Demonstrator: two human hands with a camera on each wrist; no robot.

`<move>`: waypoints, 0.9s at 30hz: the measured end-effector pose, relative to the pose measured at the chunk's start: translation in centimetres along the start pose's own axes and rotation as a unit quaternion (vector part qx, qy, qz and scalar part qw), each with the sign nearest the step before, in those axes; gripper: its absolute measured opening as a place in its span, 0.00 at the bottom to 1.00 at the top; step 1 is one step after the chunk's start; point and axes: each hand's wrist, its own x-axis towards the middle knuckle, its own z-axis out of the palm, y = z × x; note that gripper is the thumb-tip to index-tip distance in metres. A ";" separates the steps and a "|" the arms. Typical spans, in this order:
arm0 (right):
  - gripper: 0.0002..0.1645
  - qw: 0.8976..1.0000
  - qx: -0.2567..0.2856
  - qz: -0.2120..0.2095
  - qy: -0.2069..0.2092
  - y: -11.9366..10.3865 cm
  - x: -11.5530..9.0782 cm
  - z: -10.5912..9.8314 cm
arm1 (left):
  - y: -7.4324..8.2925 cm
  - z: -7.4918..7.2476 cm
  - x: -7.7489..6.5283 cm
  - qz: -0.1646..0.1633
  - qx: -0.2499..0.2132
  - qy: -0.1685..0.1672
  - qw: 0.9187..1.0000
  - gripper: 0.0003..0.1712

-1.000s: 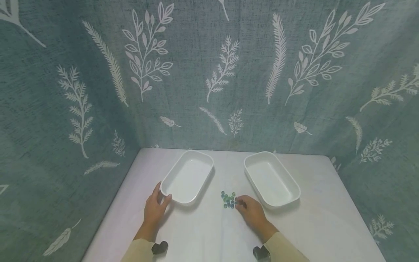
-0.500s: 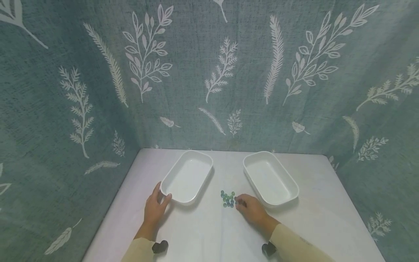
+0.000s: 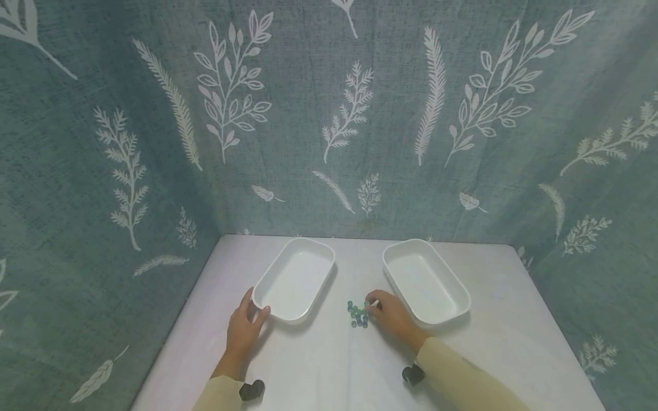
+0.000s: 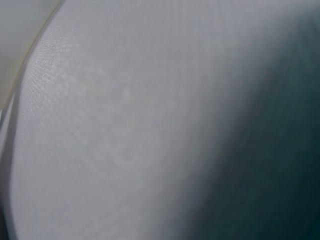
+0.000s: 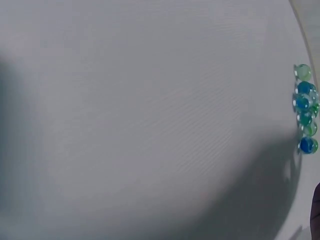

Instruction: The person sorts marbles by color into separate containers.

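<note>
Marbles (image 3: 358, 314), green and blue, are lying in a loose cluster on the surface (image 3: 329, 365), roughly midway between its left and right edges and well apart from its far edge. Most are touching or sitting just beside one another, and none are showing inside a tray.

The right hand (image 3: 393, 317) is hovering at the cluster's right side, its fingers curling narrowly beside the marble nearest the surface's far edge; whether they are pinching it, I cannot tell. The left hand (image 3: 244, 331) is spreading its thumb and fingers wide, touching the left tray (image 3: 295, 279) at the tray's near left corner.

That tray is standing towards the surface's far left corner, with nothing showing in it. The right tray (image 3: 425, 279) is standing towards the far right corner, its inside bare too, and no hand is touching it.

Judging by this, the handling of the marbles is looking barely begun: the trays are standing ready, the marbles are waiting in the open, and nearly all the work is probably remaining.

Beyond the far edge, a leaf-patterned curtain (image 3: 288, 114) is hanging.
</note>
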 end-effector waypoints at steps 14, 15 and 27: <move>0.11 0.999 0.051 0.001 -0.001 -3.2 2.6 1.5 | 0.0 -0.1 0.0 0.010 -0.007 0.002 1.000 0.49; 0.11 0.999 0.054 -0.005 0.001 -3.4 2.7 1.6 | 0.0 -0.1 -0.1 0.011 -0.005 0.003 1.000 0.49; 0.11 0.997 0.075 -0.012 0.010 -4.9 4.0 2.9 | -0.3 0.1 0.0 0.020 -0.001 0.010 1.000 0.49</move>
